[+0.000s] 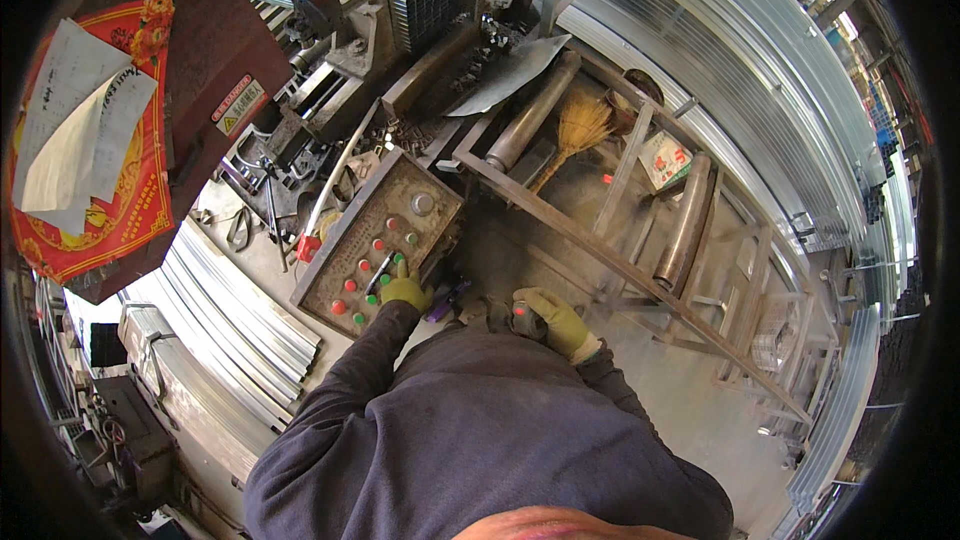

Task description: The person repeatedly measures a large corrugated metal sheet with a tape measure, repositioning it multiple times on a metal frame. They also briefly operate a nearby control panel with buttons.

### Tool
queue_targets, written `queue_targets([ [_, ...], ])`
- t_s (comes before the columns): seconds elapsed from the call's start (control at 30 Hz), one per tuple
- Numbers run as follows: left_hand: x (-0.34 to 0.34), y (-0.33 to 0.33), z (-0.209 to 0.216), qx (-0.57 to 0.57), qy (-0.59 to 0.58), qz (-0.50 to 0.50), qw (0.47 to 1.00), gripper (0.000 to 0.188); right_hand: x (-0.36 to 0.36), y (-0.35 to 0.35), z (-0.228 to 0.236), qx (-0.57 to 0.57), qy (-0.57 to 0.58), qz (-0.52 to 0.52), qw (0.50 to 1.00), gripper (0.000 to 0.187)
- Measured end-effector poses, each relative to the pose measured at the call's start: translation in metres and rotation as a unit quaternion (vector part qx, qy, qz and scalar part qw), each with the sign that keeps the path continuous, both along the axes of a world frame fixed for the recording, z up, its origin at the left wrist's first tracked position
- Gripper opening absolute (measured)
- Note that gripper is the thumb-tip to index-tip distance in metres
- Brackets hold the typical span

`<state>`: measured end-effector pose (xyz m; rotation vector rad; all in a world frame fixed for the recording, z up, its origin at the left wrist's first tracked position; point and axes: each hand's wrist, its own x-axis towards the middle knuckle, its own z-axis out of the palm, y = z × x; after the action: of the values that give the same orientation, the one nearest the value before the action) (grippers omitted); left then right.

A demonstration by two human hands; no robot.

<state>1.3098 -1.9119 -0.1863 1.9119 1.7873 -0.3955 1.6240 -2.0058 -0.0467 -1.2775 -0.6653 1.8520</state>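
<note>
My left hand [404, 290], in a yellow-green work glove, rests on a worn metal control panel [345, 245]. Its fingers are stretched toward the green buttons, one fingertip near a green button [399, 258]. Beside these fingers is a slim black-and-white pen-like stick [380, 272]; whether the hand touches it I cannot tell. Rows of red and green buttons and a large grey round knob [422, 204] sit on the panel. Near my waist my right hand [560, 324], gloved too, is closed round a dark object with a red button [519, 309], mostly hidden by the glove.
Ahead to the right stands a rusty metal frame [560, 225] with rollers [685, 225] and a straw broom [583, 125]. Long metal profiles [225, 305] lie at the left, beneath a dark red machine housing [225, 30]. Metal sheets [720, 60] are stacked at the far right.
</note>
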Motion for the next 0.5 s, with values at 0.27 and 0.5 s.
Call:
queue_targets([
  [0.27,0.005,0.003,0.008,-0.006,-0.003,0.006,1.000,0.079,0.006,0.010,-0.006,-0.023,0.063,-0.031,0.997,0.027],
  [0.5,0.005,0.005,0.000,-0.020,0.011,0.002,1.000,0.083,0.012,0.007,-0.015,0.012,0.013,-0.023,1.000,0.028],
])
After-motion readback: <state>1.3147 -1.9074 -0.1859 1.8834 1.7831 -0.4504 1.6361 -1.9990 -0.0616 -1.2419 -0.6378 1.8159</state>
